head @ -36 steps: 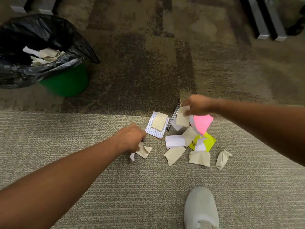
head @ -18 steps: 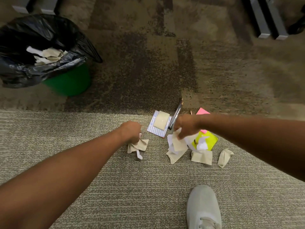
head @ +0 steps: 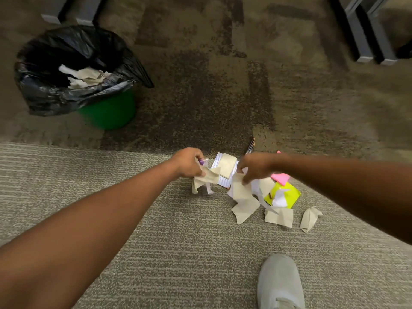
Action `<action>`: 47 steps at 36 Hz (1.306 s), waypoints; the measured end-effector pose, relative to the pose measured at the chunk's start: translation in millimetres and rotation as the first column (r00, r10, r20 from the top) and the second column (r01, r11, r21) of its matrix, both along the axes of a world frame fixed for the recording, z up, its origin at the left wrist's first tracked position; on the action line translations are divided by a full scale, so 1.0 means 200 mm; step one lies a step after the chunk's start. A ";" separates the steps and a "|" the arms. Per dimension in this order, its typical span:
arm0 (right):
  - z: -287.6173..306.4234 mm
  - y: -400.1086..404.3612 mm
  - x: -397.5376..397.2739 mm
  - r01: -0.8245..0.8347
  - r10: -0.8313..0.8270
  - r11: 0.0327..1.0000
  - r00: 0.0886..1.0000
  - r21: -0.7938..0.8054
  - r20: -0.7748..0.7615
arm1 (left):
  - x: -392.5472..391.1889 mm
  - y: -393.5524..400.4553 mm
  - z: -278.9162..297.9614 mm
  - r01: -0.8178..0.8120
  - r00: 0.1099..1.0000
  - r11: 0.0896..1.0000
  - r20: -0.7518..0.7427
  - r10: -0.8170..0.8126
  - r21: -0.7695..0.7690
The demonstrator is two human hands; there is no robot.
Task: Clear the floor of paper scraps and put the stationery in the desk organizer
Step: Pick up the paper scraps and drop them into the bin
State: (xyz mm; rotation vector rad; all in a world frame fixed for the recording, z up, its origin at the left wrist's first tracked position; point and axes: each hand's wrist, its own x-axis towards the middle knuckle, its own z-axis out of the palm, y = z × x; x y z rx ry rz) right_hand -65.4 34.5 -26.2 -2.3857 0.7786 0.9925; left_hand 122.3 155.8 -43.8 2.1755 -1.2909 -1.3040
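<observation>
Three loose scraps [head: 278,216] lie nearest me, below the yellow pad [head: 287,192]. My right hand [head: 254,167] pinches tan paper beside it, my left hand [head: 189,162] clutches crumpled scraps, destined, I judge, for the bin [head: 107,110] far beyond.

Grey shoe [head: 279,284], grey furniture legs [head: 365,34]
</observation>
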 end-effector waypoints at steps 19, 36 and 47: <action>0.59 -0.29 0.62 0.473 -0.631 0.774 0.632 0.421 0.450 | 0.53 -0.11 0.50 -0.390 0.891 0.779 0.013 0.454 -0.491; 0.76 -0.06 1.46 0.420 -0.869 0.489 0.157 0.764 0.470 | 1.27 0.01 0.76 -0.804 0.468 0.295 -0.245 0.849 -0.516; 0.70 0.06 1.60 0.365 -0.912 0.408 0.208 0.837 0.354 | 1.27 0.07 0.65 -0.806 0.432 0.271 -0.211 0.877 -0.526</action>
